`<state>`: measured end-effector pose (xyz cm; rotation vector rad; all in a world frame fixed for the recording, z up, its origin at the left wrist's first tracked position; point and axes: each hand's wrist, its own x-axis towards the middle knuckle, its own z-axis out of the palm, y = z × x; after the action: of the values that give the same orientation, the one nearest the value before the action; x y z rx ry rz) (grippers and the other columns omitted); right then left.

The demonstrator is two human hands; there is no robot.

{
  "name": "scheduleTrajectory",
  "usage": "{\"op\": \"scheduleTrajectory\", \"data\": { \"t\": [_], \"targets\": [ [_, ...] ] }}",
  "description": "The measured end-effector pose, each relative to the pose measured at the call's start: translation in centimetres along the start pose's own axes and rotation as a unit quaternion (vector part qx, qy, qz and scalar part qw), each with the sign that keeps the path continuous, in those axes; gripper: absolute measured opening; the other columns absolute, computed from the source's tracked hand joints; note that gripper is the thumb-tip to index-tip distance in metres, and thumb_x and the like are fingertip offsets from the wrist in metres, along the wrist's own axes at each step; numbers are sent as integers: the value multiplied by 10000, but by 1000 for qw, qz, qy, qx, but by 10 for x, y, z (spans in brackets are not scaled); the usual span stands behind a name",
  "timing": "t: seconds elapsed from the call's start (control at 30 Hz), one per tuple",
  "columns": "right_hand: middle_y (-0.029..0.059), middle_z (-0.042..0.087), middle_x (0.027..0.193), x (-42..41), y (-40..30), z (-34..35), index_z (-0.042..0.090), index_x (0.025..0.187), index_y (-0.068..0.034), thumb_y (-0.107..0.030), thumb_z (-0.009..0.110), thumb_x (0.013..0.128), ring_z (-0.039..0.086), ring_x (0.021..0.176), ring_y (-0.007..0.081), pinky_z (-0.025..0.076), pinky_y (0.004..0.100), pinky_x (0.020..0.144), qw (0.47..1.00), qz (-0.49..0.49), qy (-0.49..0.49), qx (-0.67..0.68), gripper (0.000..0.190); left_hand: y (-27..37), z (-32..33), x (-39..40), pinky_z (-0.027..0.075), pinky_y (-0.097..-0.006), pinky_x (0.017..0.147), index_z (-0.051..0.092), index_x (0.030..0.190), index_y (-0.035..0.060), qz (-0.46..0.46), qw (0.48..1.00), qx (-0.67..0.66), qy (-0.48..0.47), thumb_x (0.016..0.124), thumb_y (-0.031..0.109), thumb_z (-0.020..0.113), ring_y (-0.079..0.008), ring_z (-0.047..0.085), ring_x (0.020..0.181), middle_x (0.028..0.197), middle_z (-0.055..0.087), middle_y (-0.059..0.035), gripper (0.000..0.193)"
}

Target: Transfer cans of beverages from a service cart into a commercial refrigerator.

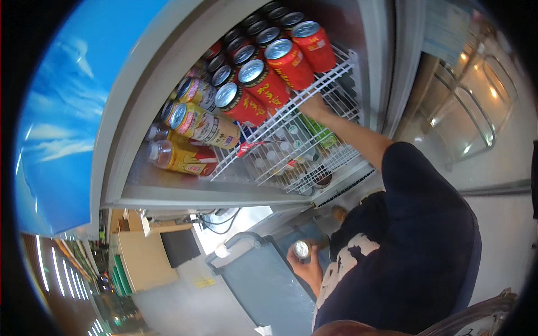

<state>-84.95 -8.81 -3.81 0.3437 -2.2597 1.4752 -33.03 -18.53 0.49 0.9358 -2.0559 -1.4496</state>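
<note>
My left hand [306, 269] grips a drink can [302, 249] with a silver top, low beside my body and over the edge of a grey cart. My right hand [313, 107] reaches into an open drinks fridge, beneath the white wire shelf [290, 103]. Its fingers are partly hidden by the shelf and cans, so what it touches is unclear. Rows of red cans [290, 63] stand on that shelf, beside yellow cans [204, 124] and a plastic bottle with a yellow and red label [180, 157]. Below, green packages [319, 130] and bottles [302, 143] show through the wires.
The fridge's pale frame [193, 200] borders the opening. A grey cart [265, 281] with a curved handle stands beside me. Metal equipment with curved handles [470, 109] is at the right. A beige cabinet [145, 258] stands farther off at lower left.
</note>
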Motion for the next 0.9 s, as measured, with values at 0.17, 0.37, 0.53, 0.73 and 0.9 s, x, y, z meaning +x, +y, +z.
{"op": "scheduleTrajectory", "data": {
  "t": [0.17, 0.37, 0.53, 0.73, 0.9],
  "targets": [
    [165, 669, 1302, -179, -122, -122, 601, 1362, -21, -206, 760, 961, 643, 1262, 300, 502, 438, 1074, 913, -137, -299, 241, 469, 41, 37, 87, 477, -386, 1083, 532, 1372, -11, 129, 987, -6, -97, 834, 91, 879, -238, 604, 1232, 1319, 609, -143, 649],
    [191, 640, 1373, -229, -157, -141, 562, 1405, -25, -452, 800, 905, 638, 1268, 374, 510, 455, 1068, 953, 0, -268, 143, 699, 102, 94, 133, 480, -396, 1101, 516, 1419, -32, 196, 950, -53, -238, 850, 76, 859, -252, 601, 1270, 1367, 609, -158, 673],
    [227, 671, 1287, -184, -141, -159, 552, 1402, 2, -414, 833, 870, 695, 1127, 385, 548, 443, 953, 974, 124, -174, 77, 731, 127, 111, 122, 426, -435, 1170, 480, 1528, -29, 235, 919, -156, -277, 904, 130, 807, -332, 538, 1405, 1563, 510, -230, 723],
    [302, 698, 1188, -48, -60, -119, 570, 1365, -4, -411, 768, 904, 691, 1090, 470, 558, 512, 925, 989, 131, 74, -7, 646, 70, 71, 128, 471, -385, 1117, 583, 1425, -40, 123, 919, -41, -372, 1013, 192, 718, -282, 643, 1287, 1372, 680, -206, 492],
    [245, 670, 1334, 45, 43, 34, 609, 1398, -85, -407, 709, 933, 643, 1203, 471, 537, 521, 1020, 997, 34, 61, -27, 575, 24, 21, 98, 493, -360, 1085, 577, 1413, -44, 38, 961, -35, -271, 1054, 163, 672, -255, 673, 1235, 1337, 699, -200, 426]
  ]
}}
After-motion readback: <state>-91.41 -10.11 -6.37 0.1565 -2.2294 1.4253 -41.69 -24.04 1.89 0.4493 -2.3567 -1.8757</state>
